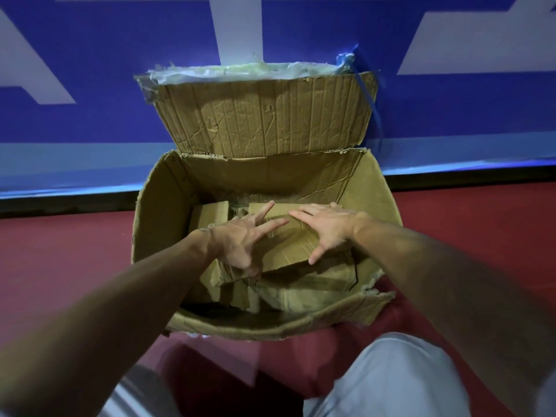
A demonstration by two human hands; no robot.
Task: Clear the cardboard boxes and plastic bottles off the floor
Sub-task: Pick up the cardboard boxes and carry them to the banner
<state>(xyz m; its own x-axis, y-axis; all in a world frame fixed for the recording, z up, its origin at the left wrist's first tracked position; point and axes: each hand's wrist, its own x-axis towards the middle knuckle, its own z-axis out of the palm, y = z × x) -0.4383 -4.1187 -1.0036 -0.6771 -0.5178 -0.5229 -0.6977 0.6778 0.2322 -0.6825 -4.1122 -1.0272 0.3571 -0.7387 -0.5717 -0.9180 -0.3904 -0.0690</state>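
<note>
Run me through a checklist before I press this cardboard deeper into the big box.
1. Flat on the top cardboard piece: left hand and right hand, ok.
2. Open back flap leaning on the wall: ok.
3. Room in the big box: ok, the pile sits below the rim.
4. Sound front rim: not ok, torn near the right corner.
5. Cleared bottles: cannot tell, none in view.

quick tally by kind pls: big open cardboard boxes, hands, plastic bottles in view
large open cardboard box: 1
hands: 2 (left hand, right hand)
plastic bottles: 0 in view
total: 3
</note>
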